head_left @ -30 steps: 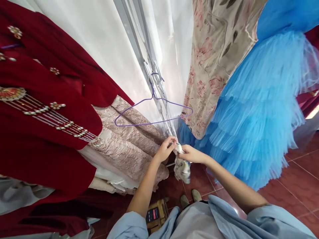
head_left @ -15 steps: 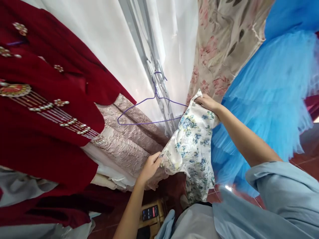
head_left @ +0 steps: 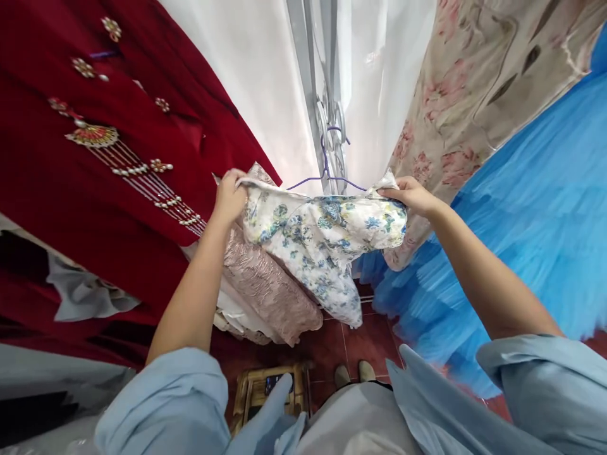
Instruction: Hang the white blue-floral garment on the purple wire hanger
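Note:
A white garment with a blue and green flower print (head_left: pixel 308 234) is stretched sideways between my two hands, its lower part hanging to a point. My left hand (head_left: pixel 232 197) is closed on its upper left edge, beside the pink textured fabric. Its upper right corner is pinched in my right hand (head_left: pixel 411 194), between thumb and fingers. Behind the garment is a purple hanger (head_left: pixel 326 172), its hook up by a silver chain-like strip (head_left: pixel 334 117). The garment's upper edge covers the hanger's lower bar and shoulder ends.
Red velvet garments with beaded trim (head_left: pixel 142 170) hang at left, above pink textured fabric (head_left: pixel 270 284). A beige floral dress (head_left: pixel 455 120) and a blue tulle dress (head_left: pixel 512 234) hang at right. White cloth (head_left: pixel 251 69) is behind. A wooden stool (head_left: pixel 298 385) with a phone stands below.
My left hand has moved up and left, pulling the garment wide across the hanger. The garment, bunched at the right before, now covers the hanger's lower bar. The view has shifted.

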